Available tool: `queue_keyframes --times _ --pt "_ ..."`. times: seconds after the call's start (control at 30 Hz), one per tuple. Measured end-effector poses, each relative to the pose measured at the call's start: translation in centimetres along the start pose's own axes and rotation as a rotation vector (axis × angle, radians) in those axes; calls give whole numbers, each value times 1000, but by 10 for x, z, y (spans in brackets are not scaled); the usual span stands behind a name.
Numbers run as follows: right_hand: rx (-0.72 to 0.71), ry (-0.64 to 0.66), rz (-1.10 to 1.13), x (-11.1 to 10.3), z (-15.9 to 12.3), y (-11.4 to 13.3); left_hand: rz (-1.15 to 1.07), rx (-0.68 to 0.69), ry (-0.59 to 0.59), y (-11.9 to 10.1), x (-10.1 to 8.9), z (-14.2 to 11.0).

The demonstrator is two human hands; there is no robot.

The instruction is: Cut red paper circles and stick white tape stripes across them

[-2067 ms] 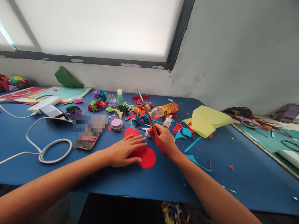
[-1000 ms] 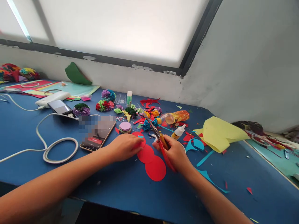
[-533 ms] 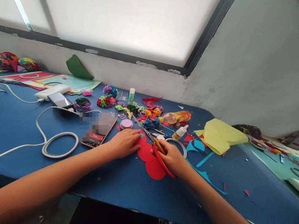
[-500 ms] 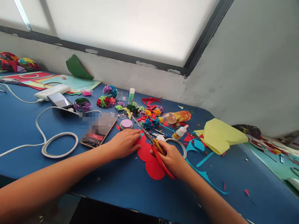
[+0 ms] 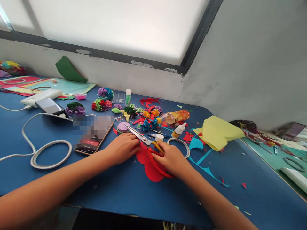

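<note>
My right hand [image 5: 170, 158] grips scissors [image 5: 144, 138] with one red and one yellow handle loop. Their metal blades point left and away, over the fingers of my left hand [image 5: 123, 147]. That hand is low over the table, its fingers bent and close together at the far end of a red paper [image 5: 153, 172] with rounded lobes. The fingers and the scissors cover part of this paper. Past the blade tips sits a round lilac-topped tin [image 5: 123, 127]. A white roll of tape [image 5: 178, 147] lies beside my right hand.
A phone [image 5: 94, 137] and a coiled white cable [image 5: 51, 154] lie to the left. Behind are paper flowers [image 5: 102, 104], a glue stick [image 5: 128, 97], an orange-labelled bottle [image 5: 175, 117] and a small glue bottle [image 5: 179, 130]. Blue scraps [image 5: 211, 175] and yellow paper [image 5: 219, 132] lie right.
The scissors have swung left, their blades now over my left hand's fingers. The whole scene has shifted left as the view turned slightly right.
</note>
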State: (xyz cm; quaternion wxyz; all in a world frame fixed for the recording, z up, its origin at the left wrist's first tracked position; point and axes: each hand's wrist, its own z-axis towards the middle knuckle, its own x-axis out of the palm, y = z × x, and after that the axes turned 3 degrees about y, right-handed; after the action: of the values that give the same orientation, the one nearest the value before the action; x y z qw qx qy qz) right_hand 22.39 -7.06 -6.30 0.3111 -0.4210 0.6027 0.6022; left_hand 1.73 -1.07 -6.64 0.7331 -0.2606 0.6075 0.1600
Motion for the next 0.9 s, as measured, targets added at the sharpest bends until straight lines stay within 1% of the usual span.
queue_keyframes --times 0.2,0.33,0.4,0.5,0.6,0.67,0.8,0.9 --pt "-15 -3 24 3 1 1 -67 24 7 1 1 3" --pt "-26 5 59 3 2 0 -95 6 19 2 1 3" --pt "-27 9 75 3 2 -1 -103 -2 21 2 -4 1" --pt "-21 10 96 4 2 -2 -84 -28 44 2 -19 -2" --pt "-22 2 129 4 2 -3 57 -85 83 2 -34 -5" --pt "-31 -11 150 4 2 -4 126 -86 82 3 -38 -5" --pt "-90 -61 179 6 2 -2 129 -75 51 2 -31 -4" --pt "-204 -128 180 10 2 0 95 -62 27 2 -19 -4"
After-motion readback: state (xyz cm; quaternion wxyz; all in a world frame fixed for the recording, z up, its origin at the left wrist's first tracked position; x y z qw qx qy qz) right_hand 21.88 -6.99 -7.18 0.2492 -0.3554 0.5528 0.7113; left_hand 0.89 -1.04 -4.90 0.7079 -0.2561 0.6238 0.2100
